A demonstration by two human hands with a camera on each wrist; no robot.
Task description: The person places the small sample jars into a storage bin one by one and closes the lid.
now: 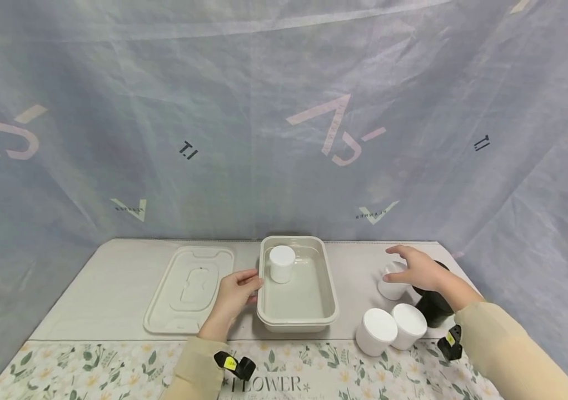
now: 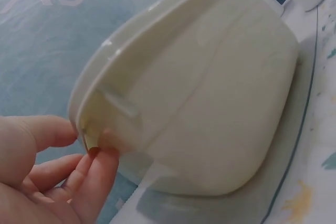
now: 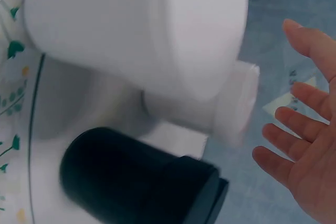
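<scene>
A pale plastic storage box (image 1: 298, 321) stands on the table, with one white lidded jar (image 1: 282, 264) inside at its far left. My left hand (image 1: 234, 294) pinches the box's left rim; in the left wrist view the thumb is at the rim's edge and fingers (image 2: 100, 177) lie beneath it. My right hand (image 1: 421, 269) hovers over another white jar (image 1: 391, 289), fingers spread and partly hiding it. The right wrist view shows that hand (image 3: 310, 129) apart from the jar (image 3: 236, 103), holding nothing.
Two more white jars (image 1: 376, 331) stand side by side nearer me on the right. Black canisters (image 1: 434, 308) are beside them, partly behind my right arm. A flat pale lid (image 1: 189, 289) lies left of the box. A grey-blue curtain (image 1: 244, 139) hangs behind the table.
</scene>
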